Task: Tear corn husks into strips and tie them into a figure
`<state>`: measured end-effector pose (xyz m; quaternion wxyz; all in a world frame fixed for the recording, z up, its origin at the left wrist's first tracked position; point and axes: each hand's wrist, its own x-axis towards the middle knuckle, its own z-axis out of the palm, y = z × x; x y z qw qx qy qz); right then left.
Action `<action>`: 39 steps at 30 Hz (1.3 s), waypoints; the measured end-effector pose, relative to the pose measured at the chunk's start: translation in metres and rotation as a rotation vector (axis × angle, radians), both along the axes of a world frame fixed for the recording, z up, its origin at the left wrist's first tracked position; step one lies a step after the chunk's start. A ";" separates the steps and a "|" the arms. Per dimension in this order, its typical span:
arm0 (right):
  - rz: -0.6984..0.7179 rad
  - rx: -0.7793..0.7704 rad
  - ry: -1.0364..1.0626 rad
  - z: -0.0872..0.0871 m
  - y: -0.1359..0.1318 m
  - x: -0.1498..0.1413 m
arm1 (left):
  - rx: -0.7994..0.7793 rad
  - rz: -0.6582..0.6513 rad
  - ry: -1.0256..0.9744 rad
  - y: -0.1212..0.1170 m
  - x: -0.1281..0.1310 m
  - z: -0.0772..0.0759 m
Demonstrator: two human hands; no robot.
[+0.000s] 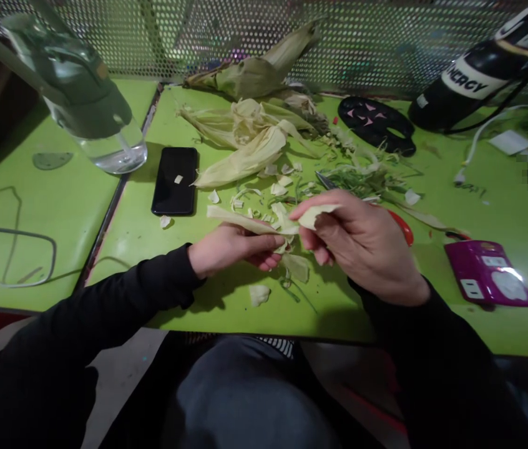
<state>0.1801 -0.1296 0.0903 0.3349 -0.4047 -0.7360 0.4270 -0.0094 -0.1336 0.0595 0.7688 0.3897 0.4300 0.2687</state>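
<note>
My left hand (233, 248), low over the green table, pinches a pale corn husk strip (231, 217) between thumb and fingers. Just to its right, my right hand (367, 243) is closed on a curled piece of corn husk (315, 216). Whether the two pieces are joined I cannot tell. Beneath and around both hands lie husk scraps (296, 267) and thin green shreds. A red handle (400, 227), perhaps of scissors, shows partly behind my right hand, and a dark pointed blade (324, 181) pokes out beyond it. Larger dry corn husks (245, 146) are heaped farther back.
A black phone (175, 181) lies left of the husks, near a water bottle (100, 118). At the right are a purple power socket (491, 274), a black palette-like tray (376, 125) and a black bottle (465, 81). A perforated metal panel (151, 43) borders the back. Cables trail at both sides.
</note>
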 end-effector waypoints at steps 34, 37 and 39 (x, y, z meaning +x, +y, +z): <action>-0.012 0.605 -0.410 -0.010 0.006 -0.001 | 0.043 0.055 -0.117 0.004 -0.002 -0.002; 0.106 0.592 -0.407 -0.008 0.009 0.003 | 0.039 0.052 -0.090 0.005 -0.003 -0.004; 0.192 0.578 -0.417 -0.007 0.011 0.006 | 0.036 0.050 -0.087 0.005 -0.004 -0.006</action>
